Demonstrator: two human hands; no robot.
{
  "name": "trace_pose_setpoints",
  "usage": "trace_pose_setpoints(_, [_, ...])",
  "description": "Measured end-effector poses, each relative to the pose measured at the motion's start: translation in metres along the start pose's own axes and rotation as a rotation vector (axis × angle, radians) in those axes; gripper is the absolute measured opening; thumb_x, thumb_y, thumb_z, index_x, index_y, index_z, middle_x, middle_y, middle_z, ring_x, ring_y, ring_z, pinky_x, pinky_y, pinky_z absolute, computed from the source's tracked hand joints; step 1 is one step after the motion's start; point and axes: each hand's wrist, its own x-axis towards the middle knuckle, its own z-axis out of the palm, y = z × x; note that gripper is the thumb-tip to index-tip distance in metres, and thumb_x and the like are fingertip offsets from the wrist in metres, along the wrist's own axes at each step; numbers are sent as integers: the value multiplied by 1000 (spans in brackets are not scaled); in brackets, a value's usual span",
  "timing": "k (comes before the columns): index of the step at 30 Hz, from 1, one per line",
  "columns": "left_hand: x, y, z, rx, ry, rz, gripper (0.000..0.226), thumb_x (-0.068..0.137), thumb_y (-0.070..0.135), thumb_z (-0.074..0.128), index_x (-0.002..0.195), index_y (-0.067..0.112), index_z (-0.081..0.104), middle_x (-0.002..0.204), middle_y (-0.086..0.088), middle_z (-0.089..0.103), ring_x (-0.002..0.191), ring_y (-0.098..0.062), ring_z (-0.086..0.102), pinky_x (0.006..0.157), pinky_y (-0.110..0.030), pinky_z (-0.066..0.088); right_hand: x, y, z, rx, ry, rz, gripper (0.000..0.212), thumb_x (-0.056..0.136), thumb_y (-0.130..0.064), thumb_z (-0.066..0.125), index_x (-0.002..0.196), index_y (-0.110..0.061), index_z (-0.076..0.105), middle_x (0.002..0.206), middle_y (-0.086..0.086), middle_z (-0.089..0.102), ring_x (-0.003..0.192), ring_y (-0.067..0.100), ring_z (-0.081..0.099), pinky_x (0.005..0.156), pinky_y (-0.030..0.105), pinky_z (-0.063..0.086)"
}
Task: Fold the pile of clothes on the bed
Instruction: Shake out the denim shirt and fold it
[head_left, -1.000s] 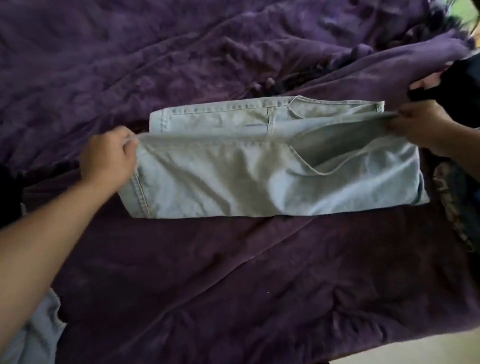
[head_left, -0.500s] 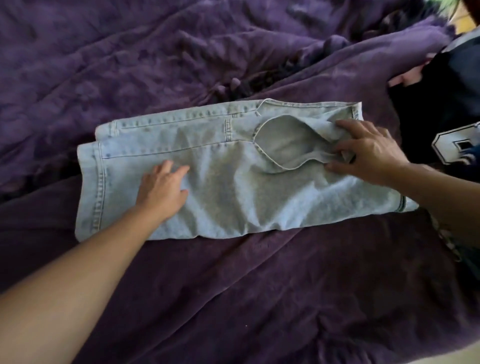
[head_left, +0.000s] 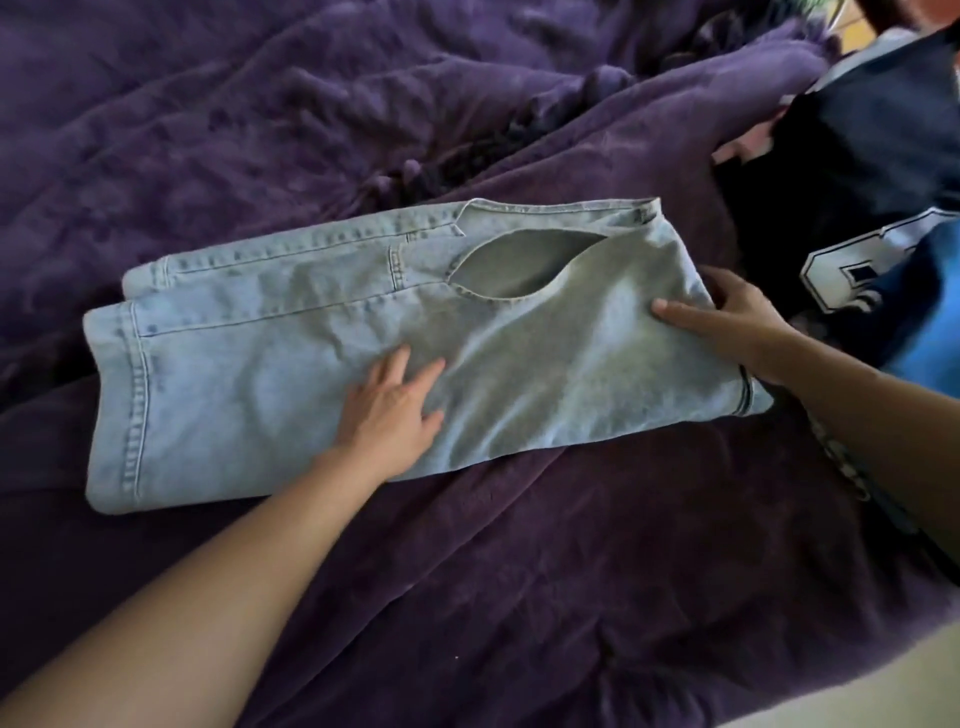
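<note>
Light blue jeans (head_left: 249, 374) lie folded in a long rectangle across the purple blanket (head_left: 519, 571) on the bed. A pocket gapes open near their upper right. My left hand (head_left: 389, 410) lies flat on the middle of the denim, fingers spread and straight. My right hand (head_left: 727, 317) rests at the jeans' right end, thumb on top of the cloth and fingers over the right edge. A pile of dark clothes (head_left: 852, 171) sits at the right, with a navy and white jersey (head_left: 883, 260) on it.
The blanket bunches into rumpled folds (head_left: 467, 150) behind the jeans. A patterned garment (head_left: 841, 467) hangs at the bed's right side under my right forearm. Pale floor (head_left: 883, 691) shows at the bottom right past the bed's edge.
The top flap was laid down over the jeans. My left hand let go of the left edge and now presses the middle. My right hand slid from the pocket to the right end.
</note>
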Motion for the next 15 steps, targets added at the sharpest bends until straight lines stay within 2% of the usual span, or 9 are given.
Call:
trace_pose_setpoints(1, [3,2,7,-4,-49,-30,61,92,41,54,147,32,30,158,-8,14,141,-29,21,106,-45,33,-1,3,-1,19,-15,18,94,55,-65,82,135,-26,50,116,-4,65,98,15,66,81,34,55])
trace_pose_setpoints(3, [6,1,9,-50,-41,-59,59,91,39,56,146,31,34,157,-8,18,141,-29,21,107,-45,33,-1,-6,-8,78,-101,89,73,60,-55,84,121,-22,61,103,0,71,88,17,70,70,30,55])
trace_pose_setpoints(6, [-4,-4,-1,-179,-20,-62,53,89,31,61,139,20,47,139,-10,42,128,-30,41,103,-42,39,-18,-37,-22,199,-285,144,38,76,-30,78,108,-12,69,100,9,74,81,21,73,61,29,57])
trace_pose_setpoints(9, [-28,-19,-16,-265,-4,-146,45,88,25,62,131,16,55,125,-11,53,118,-31,52,98,-41,43,-46,-80,-24,350,-333,68,29,79,-13,72,105,-4,67,95,15,71,72,21,71,60,33,59])
trace_pose_setpoints(11, [-43,-33,-23,-329,-1,-228,43,88,22,63,130,13,57,126,-13,55,118,-31,53,99,-38,43,-60,-112,-6,333,-355,-9,24,76,-15,74,98,-9,67,92,15,71,74,23,70,67,37,59])
trace_pose_setpoints(13, [-57,-45,-27,-406,27,-311,42,87,19,63,129,11,57,128,-16,56,116,-32,55,98,-36,43,-64,-143,31,223,-323,-76,25,74,-23,78,92,-14,63,85,11,70,65,20,68,56,33,57])
trace_pose_setpoints(15, [-68,-51,-29,-475,93,-373,40,89,18,62,128,11,57,127,-18,56,112,-34,58,96,-39,45,-61,-164,81,122,-300,-91,36,73,-34,81,91,-17,55,81,7,64,55,17,64,46,30,53])
